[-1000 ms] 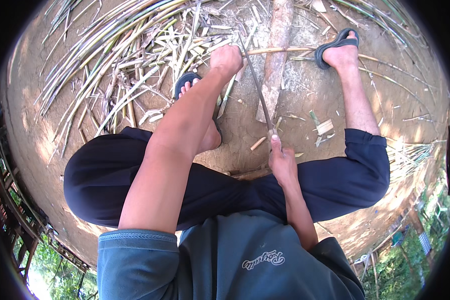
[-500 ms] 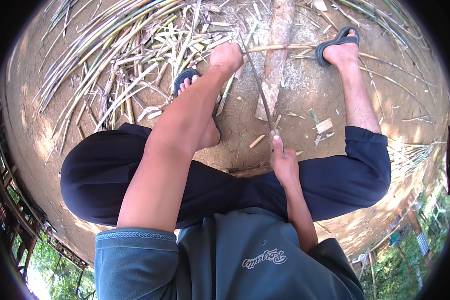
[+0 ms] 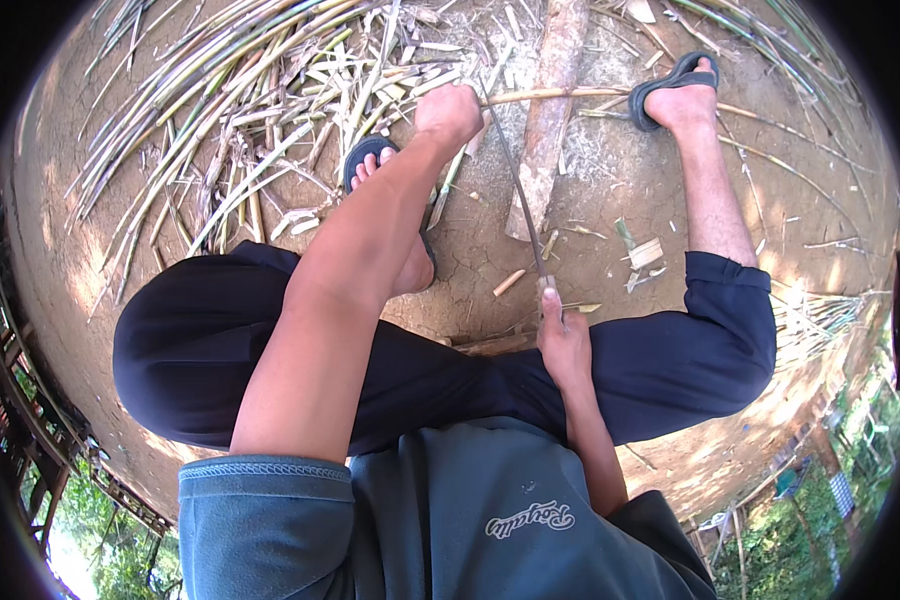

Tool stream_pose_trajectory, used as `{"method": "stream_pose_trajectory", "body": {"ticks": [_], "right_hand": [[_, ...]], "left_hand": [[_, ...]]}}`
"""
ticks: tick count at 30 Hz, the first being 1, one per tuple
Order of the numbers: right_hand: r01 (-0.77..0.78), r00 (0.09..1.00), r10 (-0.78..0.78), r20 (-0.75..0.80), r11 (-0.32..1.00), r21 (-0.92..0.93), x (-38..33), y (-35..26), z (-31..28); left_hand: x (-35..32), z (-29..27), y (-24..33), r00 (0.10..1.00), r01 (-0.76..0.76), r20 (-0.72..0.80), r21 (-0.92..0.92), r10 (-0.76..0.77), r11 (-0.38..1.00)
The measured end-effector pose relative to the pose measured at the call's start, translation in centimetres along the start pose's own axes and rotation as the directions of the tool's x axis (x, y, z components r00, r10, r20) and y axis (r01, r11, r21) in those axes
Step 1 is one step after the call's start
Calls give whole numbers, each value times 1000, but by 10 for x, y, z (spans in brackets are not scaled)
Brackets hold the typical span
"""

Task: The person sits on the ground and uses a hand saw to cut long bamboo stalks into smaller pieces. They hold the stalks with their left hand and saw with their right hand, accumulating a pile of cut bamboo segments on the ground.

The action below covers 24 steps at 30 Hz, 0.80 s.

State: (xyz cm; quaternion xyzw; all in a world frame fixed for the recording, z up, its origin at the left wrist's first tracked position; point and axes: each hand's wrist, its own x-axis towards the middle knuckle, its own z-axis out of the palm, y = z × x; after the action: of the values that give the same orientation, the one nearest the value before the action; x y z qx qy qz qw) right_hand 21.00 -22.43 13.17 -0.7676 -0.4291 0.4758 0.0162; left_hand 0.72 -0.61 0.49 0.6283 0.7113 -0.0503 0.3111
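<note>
I sit on bare earth with my knees apart. My left hand [image 3: 450, 112] is stretched forward and closed around a thin bamboo stick [image 3: 560, 94] that lies across a wooden log [image 3: 548, 110]. My right hand [image 3: 562, 335] sits close to my body, gripping the handle of a long narrow knife [image 3: 515, 185]. Its blade runs up and left toward the stick beside my left hand. My sandalled left foot [image 3: 370, 165] is under my left forearm, and my right foot [image 3: 682, 92] rests by the stick's far end.
A large heap of long bamboo canes and split strips [image 3: 230, 110] covers the ground at upper left. Small cut chips [image 3: 642, 250] lie between my legs. A wooden railing [image 3: 30, 420] edges the left, with greenery [image 3: 820, 500] at lower right.
My left hand has shifted slightly with the stick on the log. My right hand and the knife stay in nearly the same place.
</note>
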Motion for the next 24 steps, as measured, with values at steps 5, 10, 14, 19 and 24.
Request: {"method": "stream_pose_trajectory", "body": {"ticks": [5, 10, 14, 19, 24], "right_hand": [[58, 996, -59, -70, 998, -13, 88, -58, 28], [144, 978, -161, -133, 981, -131, 76, -1, 29], [-72, 997, 73, 17, 996, -53, 5, -1, -11], [25, 999, -25, -29, 1000, 11, 42, 2, 12], [-107, 993, 104, 50, 993, 55, 18, -9, -17]], "left_hand": [[3, 2, -4, 1000, 15, -16, 9, -15, 1000], [4, -4, -4, 999, 40, 23, 5, -40, 999], [7, -2, -1, 1000, 15, 20, -31, -14, 999], [27, -15, -13, 997, 60, -61, 43, -57, 997], [20, -7, -11, 995, 84, -59, -7, -84, 996]]}}
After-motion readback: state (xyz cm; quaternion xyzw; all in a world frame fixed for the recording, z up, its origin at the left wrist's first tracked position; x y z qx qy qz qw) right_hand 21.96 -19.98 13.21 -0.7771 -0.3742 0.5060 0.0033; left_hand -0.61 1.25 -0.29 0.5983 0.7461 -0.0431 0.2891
